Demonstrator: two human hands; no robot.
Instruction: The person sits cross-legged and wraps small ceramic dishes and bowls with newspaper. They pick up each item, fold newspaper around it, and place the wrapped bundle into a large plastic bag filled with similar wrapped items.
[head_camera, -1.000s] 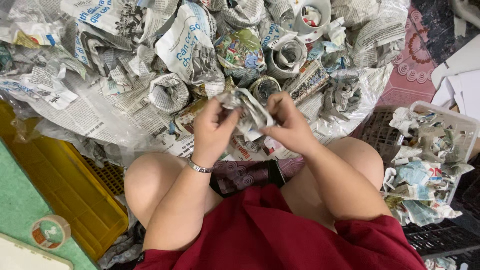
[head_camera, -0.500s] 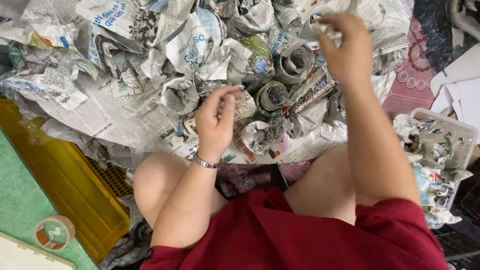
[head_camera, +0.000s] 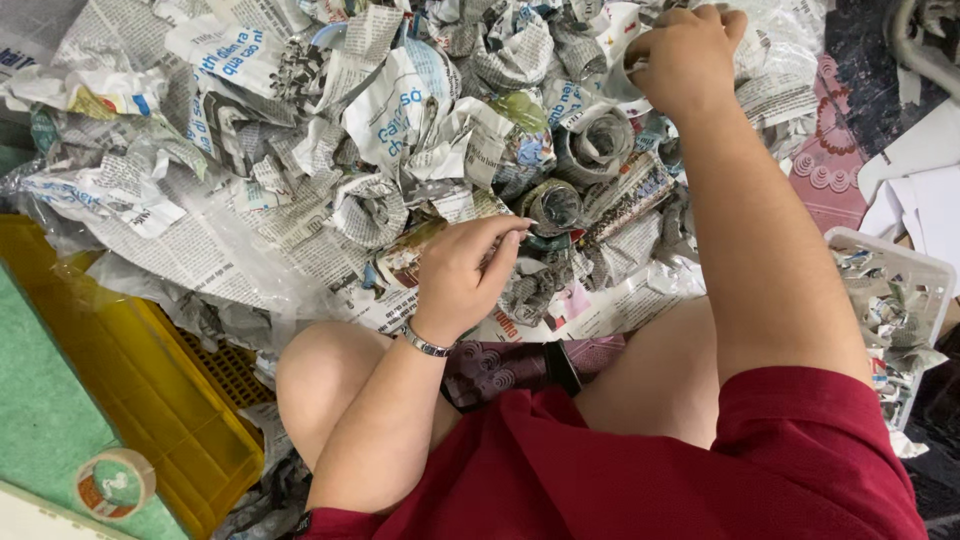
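A big heap of crumpled newspaper (head_camera: 330, 150) lies in front of my knees, with rolled newspaper rings (head_camera: 598, 140) among it. My left hand (head_camera: 462, 278), with a metal bracelet at the wrist, rests on the near edge of the heap. Its fingers are drawn together and nothing shows between them. My right hand (head_camera: 688, 58) is stretched out to the far side of the heap. It is closed around a white tape roll (head_camera: 622, 72) that is mostly covered by the fingers.
A yellow plastic crate (head_camera: 130, 390) stands at the left beside a green surface (head_camera: 40, 440) carrying a tape roll (head_camera: 115, 482). A white basket (head_camera: 935, 275) with newspaper balls sits at the right, and white sheets (head_camera: 925, 195) lie behind it.
Both hands were together on one newspaper piece a second ago. My right hand has since reached far forward and closed on the tape roll. My left hand stayed low at the heap's near edge.
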